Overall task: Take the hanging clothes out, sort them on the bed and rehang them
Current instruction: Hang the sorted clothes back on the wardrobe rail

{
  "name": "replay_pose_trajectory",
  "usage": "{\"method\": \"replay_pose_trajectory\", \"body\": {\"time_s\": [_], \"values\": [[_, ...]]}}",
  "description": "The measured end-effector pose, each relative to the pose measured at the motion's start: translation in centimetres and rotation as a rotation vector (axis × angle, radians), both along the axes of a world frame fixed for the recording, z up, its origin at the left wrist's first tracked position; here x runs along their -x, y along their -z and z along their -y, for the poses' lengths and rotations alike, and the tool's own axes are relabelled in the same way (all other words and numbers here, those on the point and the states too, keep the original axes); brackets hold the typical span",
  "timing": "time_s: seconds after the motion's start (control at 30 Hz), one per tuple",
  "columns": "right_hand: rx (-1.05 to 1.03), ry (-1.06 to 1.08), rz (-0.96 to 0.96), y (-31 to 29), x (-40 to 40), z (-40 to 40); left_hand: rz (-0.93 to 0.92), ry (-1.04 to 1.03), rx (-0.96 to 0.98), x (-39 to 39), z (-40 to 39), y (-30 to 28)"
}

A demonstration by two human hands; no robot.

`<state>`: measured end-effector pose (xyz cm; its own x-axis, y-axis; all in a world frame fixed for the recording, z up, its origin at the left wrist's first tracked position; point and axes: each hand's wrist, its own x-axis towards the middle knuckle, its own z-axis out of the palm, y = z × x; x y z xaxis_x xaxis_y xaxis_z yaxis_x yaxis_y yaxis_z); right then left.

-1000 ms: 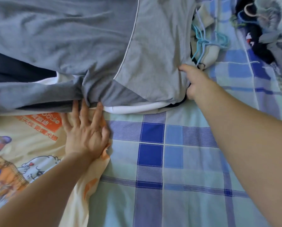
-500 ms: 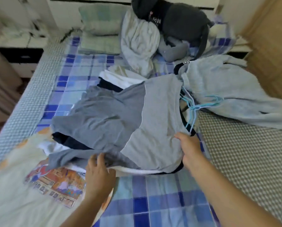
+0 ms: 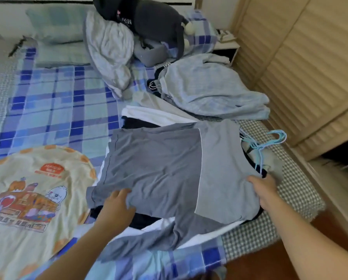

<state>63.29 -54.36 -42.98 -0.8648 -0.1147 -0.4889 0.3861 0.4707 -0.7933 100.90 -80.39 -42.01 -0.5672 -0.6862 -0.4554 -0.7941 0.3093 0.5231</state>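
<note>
A two-tone grey shirt (image 3: 159,168) lies on top of a stack of dark and white clothes in the middle of the bed. My left hand (image 3: 116,207) grips the shirt's near left edge, fingers tucked into the fabric. At the right edge, my right hand (image 3: 264,188) holds the stack with the thumb on top, close to the collar. A bunch of light blue hangers (image 3: 270,142) sticks out of the collars just beyond that hand. One grey sleeve (image 3: 149,241) trails toward me.
A cream cartoon-print blanket (image 3: 28,199) lies on the left. A pale blue hoodie (image 3: 209,91) lies behind the stack, with a crumpled quilt (image 3: 110,49) and a dark garment (image 3: 155,19) at the head of the bed. Slatted wardrobe doors (image 3: 300,67) stand on the right.
The view has pulled back from the bed. My left hand went from lying flat by the stack to gripping its edge, and the stack has shifted right with both hands.
</note>
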Motion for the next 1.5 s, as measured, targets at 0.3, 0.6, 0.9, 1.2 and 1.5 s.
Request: {"method": "replay_pose_trajectory", "body": {"time_s": [0.3, 0.6, 0.9, 1.2, 1.5], "values": [[-0.023, -0.123, -0.005, 7.1, 16.6, -8.3, 0.034, 0.156, -0.043, 18.5, -16.1, 6.3], [-0.48, -0.372, -0.056, 13.0, 17.1, -15.1, 0.337, 0.273, -0.152, 26.7, -21.4, 12.0], [-0.485, -0.268, -0.004, 16.2, 17.7, -12.7, 0.32, 0.135, -0.224, 27.0, -20.3, 13.1], [-0.719, -0.398, -0.183, 9.4, 16.8, -9.8, 0.095, 0.049, -0.385, 29.0, -19.8, 6.3], [0.062, -0.987, 0.034, 3.2, 3.1, -5.4, -0.319, -0.588, -0.878, 32.4, -20.1, 4.4]]}}
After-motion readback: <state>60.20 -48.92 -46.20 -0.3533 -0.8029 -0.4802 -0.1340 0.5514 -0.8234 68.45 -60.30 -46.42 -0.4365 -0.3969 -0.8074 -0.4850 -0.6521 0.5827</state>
